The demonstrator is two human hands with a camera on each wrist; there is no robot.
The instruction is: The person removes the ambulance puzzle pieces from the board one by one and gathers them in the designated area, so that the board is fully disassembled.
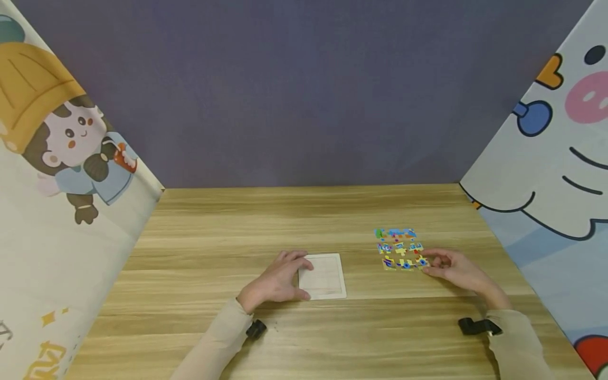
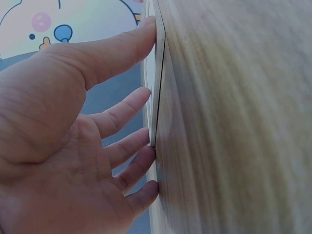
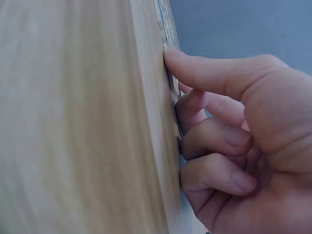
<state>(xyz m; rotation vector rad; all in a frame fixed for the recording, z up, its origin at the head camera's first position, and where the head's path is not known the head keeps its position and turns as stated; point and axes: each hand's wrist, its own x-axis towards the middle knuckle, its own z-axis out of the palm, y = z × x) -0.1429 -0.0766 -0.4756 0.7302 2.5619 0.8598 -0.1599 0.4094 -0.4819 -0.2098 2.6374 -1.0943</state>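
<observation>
A flat, pale square puzzle tray point(image 1: 335, 274) with a raised border lies near the middle of the table. My left hand point(image 1: 280, 279) spans its left side, thumb at the near edge and fingertips at the far left corner. The left wrist view shows the thumb point(image 2: 117, 56) touching the tray's edge, the fingers spread. To the right lie several colourful jigsaw pieces point(image 1: 400, 250) in rows, small gaps between them. At the near right of this group, my right hand point(image 1: 453, 270) pinches a jigsaw piece point(image 1: 421, 262) between thumb and index finger; its other fingers are curled.
The wood-grain table point(image 1: 228, 227) ends at a dark grey back panel point(image 1: 304, 95). Printed cartoon side panels stand at the left point(image 1: 119, 211) and right point(image 1: 518, 237). Each wrist wears a small black strap device, one at the left point(image 1: 256, 330), another at the right point(image 1: 478, 326).
</observation>
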